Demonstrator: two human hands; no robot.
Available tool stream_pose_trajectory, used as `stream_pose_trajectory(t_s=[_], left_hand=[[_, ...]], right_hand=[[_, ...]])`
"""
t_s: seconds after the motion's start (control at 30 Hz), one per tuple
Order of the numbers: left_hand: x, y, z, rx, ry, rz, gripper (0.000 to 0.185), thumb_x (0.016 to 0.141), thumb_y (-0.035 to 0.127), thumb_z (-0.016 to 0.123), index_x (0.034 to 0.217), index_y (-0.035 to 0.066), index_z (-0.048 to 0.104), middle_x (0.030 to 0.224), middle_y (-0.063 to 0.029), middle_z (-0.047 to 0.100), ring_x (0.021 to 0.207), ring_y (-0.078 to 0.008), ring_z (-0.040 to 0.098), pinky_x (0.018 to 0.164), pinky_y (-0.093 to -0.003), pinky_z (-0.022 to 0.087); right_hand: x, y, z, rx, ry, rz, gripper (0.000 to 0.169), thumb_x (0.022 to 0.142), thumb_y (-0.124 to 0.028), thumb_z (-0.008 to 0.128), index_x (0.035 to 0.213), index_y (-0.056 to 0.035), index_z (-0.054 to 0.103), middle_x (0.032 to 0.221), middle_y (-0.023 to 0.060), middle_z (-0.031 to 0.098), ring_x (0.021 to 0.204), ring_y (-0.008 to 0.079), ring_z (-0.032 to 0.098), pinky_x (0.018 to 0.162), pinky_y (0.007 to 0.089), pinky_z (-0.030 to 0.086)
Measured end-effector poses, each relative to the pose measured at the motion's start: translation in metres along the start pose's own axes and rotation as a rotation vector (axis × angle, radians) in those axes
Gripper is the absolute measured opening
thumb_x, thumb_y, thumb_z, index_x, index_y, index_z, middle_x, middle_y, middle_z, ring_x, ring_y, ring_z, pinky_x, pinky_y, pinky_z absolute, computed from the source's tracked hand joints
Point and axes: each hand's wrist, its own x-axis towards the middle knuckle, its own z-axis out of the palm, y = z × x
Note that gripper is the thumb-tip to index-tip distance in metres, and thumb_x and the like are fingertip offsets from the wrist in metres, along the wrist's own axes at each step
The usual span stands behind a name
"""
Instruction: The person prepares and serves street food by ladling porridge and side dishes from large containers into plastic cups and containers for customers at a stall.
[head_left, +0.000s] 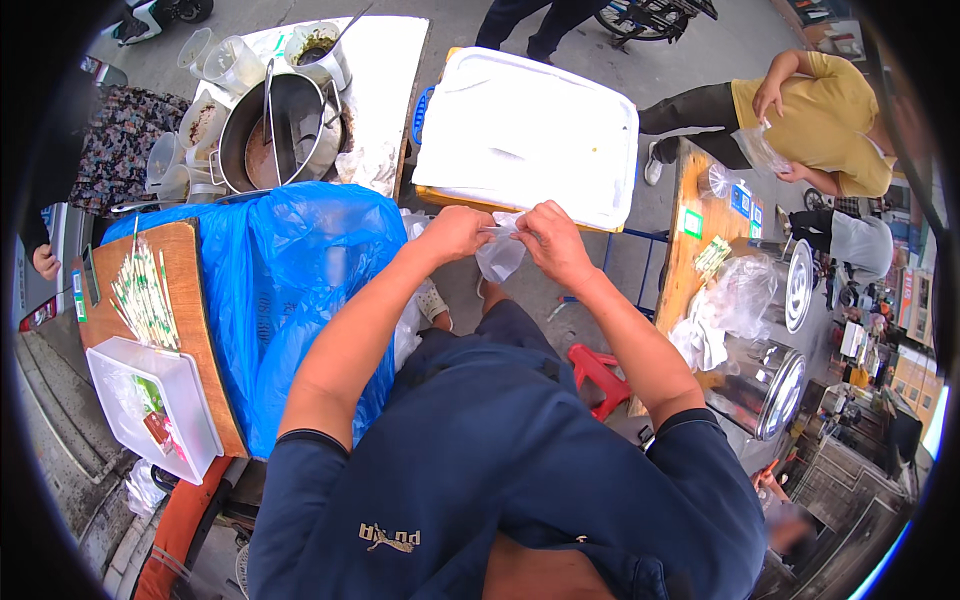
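Between my two hands is a thin, translucent plastic bag (501, 259), pinched at its top edge and hanging down. My left hand (459, 234) grips one side of the bag's mouth between thumb and fingers. On the other side, my right hand (553, 238) pinches the rim in the same manner. Both hands are just in front of a box with a white lid (532, 135). Whether anything is inside the bag is hard to make out.
Left of me, a blue plastic sheet (300, 300) adjoins a wooden board (150, 300) with wrapped chopsticks (146, 296) and a plastic bin (154, 405). Beyond stands a divided metal pot (281, 135). At right are a wooden table (686, 214), a red stool (600, 379) and a person in yellow (814, 124).
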Motion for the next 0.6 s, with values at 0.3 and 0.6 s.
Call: stream_pose_trajectory(t_s=[0.3,0.6], left_hand=[[-0.019,0.0,-0.017,-1.422,0.478,-0.597,0.026,0.104,0.031,0.059,0.102,0.006,0.065,0.078,-0.0034,0.063,0.062,-0.0167,0.063,0.056,-0.0364,0.057],[-0.053,0.071,-0.037,-1.759,0.74,-0.413,0.037,0.109,0.037,0.051,0.117,0.002,0.058,0.096,-0.0078,0.065,0.078,-0.0184,0.067,0.063,-0.035,0.059]], right_hand=[[-0.036,-0.054,0.027,0.987,-0.037,0.678,0.018,0.097,-0.02,0.073,0.106,-0.005,0.069,0.093,0.0023,0.07,0.079,0.0092,0.063,0.072,0.0243,0.051],[-0.01,-0.066,0.081,1.93,-0.117,0.951,0.064,0.088,-0.062,0.069,0.131,-0.0153,0.06,0.124,0.005,0.065,0.114,0.0177,0.058,0.097,0.0335,0.047]])
